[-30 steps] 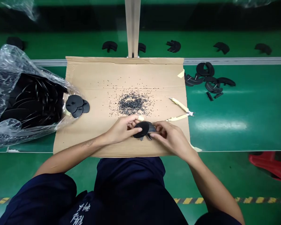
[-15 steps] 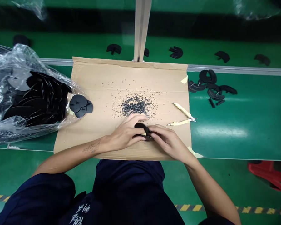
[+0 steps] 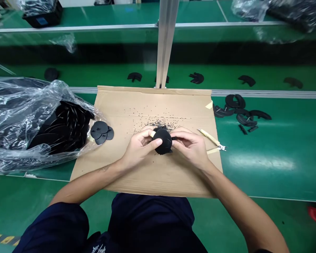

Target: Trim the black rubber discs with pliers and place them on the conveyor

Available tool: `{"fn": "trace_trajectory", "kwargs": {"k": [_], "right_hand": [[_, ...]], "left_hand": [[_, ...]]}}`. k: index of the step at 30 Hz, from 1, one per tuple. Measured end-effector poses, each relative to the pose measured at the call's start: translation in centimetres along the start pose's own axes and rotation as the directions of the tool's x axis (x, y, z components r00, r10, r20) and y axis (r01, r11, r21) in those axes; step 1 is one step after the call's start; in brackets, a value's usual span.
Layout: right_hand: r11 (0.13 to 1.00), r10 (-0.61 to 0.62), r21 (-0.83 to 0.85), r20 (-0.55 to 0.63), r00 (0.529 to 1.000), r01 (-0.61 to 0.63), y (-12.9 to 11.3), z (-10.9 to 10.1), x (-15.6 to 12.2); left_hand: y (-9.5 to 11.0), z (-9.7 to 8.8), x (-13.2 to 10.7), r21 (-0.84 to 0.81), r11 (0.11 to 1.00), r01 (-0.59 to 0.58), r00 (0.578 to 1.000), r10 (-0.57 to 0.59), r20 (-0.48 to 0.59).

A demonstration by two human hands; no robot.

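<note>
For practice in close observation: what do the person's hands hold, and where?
A black disc, gripped at opposite edges by the left hand and right hand.

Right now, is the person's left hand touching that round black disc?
Touching: the head view shows the left hand pressed against the face of the black disc, with no gap between them.

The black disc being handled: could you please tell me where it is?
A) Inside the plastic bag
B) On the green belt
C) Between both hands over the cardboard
C. The black disc is clasped between the left hand and right hand, above the cardboard sheet.
</note>
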State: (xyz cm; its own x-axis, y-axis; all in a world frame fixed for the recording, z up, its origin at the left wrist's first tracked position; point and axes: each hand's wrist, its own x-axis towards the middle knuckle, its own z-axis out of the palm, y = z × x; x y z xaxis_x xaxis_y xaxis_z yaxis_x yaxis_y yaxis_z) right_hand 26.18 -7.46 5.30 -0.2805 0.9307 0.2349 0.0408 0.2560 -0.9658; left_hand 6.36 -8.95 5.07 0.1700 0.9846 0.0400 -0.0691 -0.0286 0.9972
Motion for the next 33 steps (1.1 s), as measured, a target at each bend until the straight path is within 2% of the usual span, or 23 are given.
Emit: {"fn": "trace_trajectory", "kwargs": {"k": [3,6,10,16,19,22,24,27,30,33], "right_hand": [[0.992,-0.076,-0.104,-0.004,0.997,0.076,0.1,0.0,0.6],[0.991,-0.046,-0.128,-0.004,0.999,0.045,0.7,0.1,0.8],[0.997,0.078,-0.011,0.022,0.997,-0.077,1.7,0.3,0.8],[0.972,0.176,0.128,0.166,0.970,-0.198,1.9,0.2,0.8],[0.969,0.170,0.149,0.168,0.971,-0.196,1.8,0.1,0.7],[0.966,0.185,0.160,0.133,0.974,-0.205,1.8,0.1,0.7],[0.965,0.189,0.162,0.122,0.974,-0.207,1.9,0.0,0.6],[0.970,0.164,0.160,0.115,0.980,-0.181,2.0,0.0,0.6],[0.970,0.141,0.183,0.110,0.984,-0.160,2.0,0.3,0.5],[0.959,0.162,0.216,0.119,0.980,-0.185,1.8,0.7,0.4]], "left_hand": [[-0.3,-0.5,0.6,0.069,0.993,-0.092,0.982,0.102,-0.158],[-0.5,-0.9,1.0,-0.012,0.996,-0.091,0.976,0.087,-0.202],[-0.5,-1.0,1.0,-0.077,0.997,-0.016,0.990,0.005,-0.139],[-0.6,-1.2,0.7,-0.052,0.998,-0.023,0.997,0.019,-0.076],[-0.8,-1.7,0.5,0.050,0.987,-0.153,0.987,0.155,-0.034],[-0.9,-2.3,0.4,0.197,0.923,-0.332,0.943,0.326,0.062],[-0.9,-2.5,0.4,0.221,0.893,-0.392,0.920,0.372,0.126],[-0.8,-2.3,0.1,0.208,0.909,-0.362,0.931,0.344,0.120],[-0.8,-1.8,-0.3,0.120,0.965,-0.234,0.972,0.231,0.038],[-0.8,-1.4,-0.4,0.006,0.992,-0.127,0.990,0.127,0.067]]}}
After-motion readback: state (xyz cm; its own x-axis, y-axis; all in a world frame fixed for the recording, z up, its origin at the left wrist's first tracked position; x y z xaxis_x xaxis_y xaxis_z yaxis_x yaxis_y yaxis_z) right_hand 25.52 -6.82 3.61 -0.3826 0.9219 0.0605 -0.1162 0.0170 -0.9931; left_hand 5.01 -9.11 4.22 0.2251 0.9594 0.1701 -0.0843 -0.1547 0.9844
